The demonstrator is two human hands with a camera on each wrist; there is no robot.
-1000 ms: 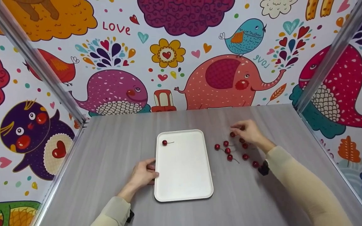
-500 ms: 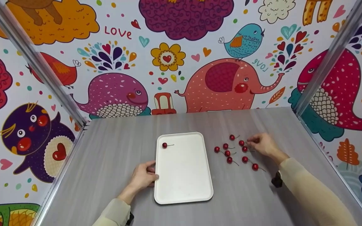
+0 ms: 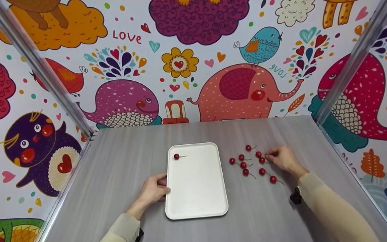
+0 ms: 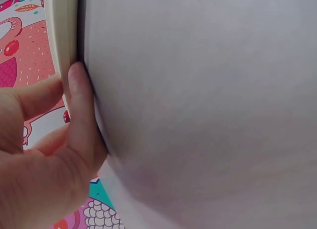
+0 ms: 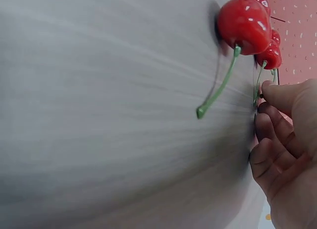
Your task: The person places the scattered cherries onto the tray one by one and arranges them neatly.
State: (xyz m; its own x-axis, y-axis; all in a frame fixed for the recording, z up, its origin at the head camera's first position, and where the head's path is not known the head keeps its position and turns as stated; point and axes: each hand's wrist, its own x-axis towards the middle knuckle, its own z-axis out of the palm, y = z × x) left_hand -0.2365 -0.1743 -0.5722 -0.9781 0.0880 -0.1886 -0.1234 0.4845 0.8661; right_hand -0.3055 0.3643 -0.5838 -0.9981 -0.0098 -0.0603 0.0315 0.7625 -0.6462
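A white rectangular tray (image 3: pixel 197 188) lies on the grey table, with one cherry (image 3: pixel 176 156) near its far left corner. My left hand (image 3: pixel 153 190) grips the tray's left rim; in the left wrist view the thumb is on one side of the rim and the fingers on the other. To the right of the tray, my right hand (image 3: pixel 284 159) reaches the scattered cherries, thumb and forefinger pinched at the stem end of a dark red cherry (image 3: pixel 258 154). In the right wrist view another cherry (image 5: pixel 244 26) with a green stem lies nearer the camera.
Several loose cherries surround the right fingertips, among them one at the far side (image 3: pixel 248 148) and one nearest me (image 3: pixel 273 179). A patterned wall (image 3: pixel 180 84) closes off the table's back, and metal posts (image 3: pixel 344 70) stand at the corners.
My right hand has moved right, from the farthest cherry to the stem of the one beside it, then stayed there. My left hand still holds the tray. The view has tilted slightly.
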